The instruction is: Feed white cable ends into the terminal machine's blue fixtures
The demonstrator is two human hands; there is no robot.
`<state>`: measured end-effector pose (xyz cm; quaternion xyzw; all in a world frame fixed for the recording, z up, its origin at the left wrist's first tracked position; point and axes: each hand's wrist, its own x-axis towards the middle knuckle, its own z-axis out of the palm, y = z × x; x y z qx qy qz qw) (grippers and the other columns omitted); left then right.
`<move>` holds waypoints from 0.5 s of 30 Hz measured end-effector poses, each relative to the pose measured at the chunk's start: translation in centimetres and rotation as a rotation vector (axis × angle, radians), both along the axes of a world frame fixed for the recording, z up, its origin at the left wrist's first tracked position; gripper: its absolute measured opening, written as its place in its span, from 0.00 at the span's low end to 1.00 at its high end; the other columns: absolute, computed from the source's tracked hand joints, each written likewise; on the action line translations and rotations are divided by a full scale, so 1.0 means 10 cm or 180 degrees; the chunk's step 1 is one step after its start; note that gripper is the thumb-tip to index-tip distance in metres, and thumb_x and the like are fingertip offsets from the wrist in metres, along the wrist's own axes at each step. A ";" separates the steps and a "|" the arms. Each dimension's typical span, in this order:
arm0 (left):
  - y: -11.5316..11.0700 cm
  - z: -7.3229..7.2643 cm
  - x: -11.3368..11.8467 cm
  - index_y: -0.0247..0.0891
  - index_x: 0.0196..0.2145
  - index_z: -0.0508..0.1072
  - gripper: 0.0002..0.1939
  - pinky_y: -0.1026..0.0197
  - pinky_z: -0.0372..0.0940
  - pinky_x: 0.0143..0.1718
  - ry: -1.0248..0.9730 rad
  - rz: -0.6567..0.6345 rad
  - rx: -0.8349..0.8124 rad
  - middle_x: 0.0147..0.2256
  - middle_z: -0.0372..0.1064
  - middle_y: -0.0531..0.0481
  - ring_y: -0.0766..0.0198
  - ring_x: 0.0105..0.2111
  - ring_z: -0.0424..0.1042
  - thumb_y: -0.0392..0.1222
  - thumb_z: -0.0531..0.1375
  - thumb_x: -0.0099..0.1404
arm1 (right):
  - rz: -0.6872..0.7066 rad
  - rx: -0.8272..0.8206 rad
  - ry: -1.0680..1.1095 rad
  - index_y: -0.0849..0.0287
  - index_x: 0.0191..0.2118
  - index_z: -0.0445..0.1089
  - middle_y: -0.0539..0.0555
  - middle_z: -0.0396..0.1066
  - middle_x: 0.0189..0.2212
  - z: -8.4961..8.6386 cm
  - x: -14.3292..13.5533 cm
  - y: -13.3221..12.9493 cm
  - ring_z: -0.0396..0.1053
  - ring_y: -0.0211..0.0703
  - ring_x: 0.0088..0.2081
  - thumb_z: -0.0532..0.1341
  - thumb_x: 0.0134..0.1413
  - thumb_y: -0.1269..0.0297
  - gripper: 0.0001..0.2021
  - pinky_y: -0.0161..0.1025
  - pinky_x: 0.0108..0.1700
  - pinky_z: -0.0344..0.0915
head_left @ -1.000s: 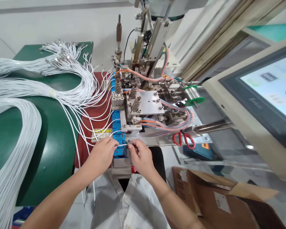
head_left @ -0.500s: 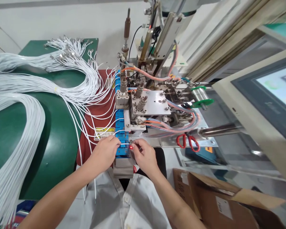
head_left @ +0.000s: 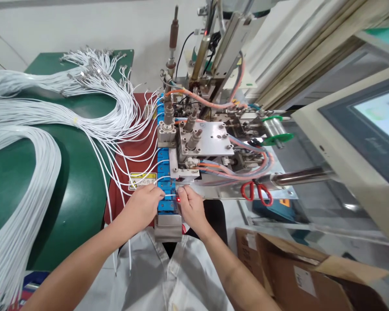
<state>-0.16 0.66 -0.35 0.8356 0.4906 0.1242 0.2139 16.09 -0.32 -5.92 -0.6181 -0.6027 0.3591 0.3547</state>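
A white cable [head_left: 170, 195] lies across one of the blue clamp blocks [head_left: 167, 206] at the near end of the machine's row. My left hand [head_left: 146, 203] is closed in a pinch on this cable, just left of the blocks. At the cable's right end, my right hand [head_left: 192, 206] is closed, thumb against fingers, beside a small red light [head_left: 178, 200]. The cable tip is hidden by those fingers. Further white cables [head_left: 149, 149] run from the bundle into other blocks up the row.
A green table [head_left: 74, 198] at left bears thick bundles of white cables [head_left: 48, 114]. The machine's metal plate [head_left: 210, 139] stands ahead, with a solder wire spool [head_left: 275, 130] and red-handled scissors [head_left: 256, 192] to its right. A screen [head_left: 369, 125] and cardboard box [head_left: 298, 268] are at right.
My right hand has shifted slightly up and left, its fingers now closed flatter beside the cable end. My left hand stays on the cable in nearly the same place.
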 end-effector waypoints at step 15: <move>0.01 -0.07 -0.15 0.36 0.45 0.70 0.13 0.52 0.63 0.46 0.0042 0.0089 0.0701 0.43 0.69 0.43 0.57 0.43 0.67 0.36 0.51 0.65 | -0.0858 -0.0009 0.1061 0.59 0.20 0.57 0.45 0.53 0.17 0.05 0.16 -0.01 0.53 0.34 0.21 0.49 0.56 0.53 0.19 0.32 0.24 0.53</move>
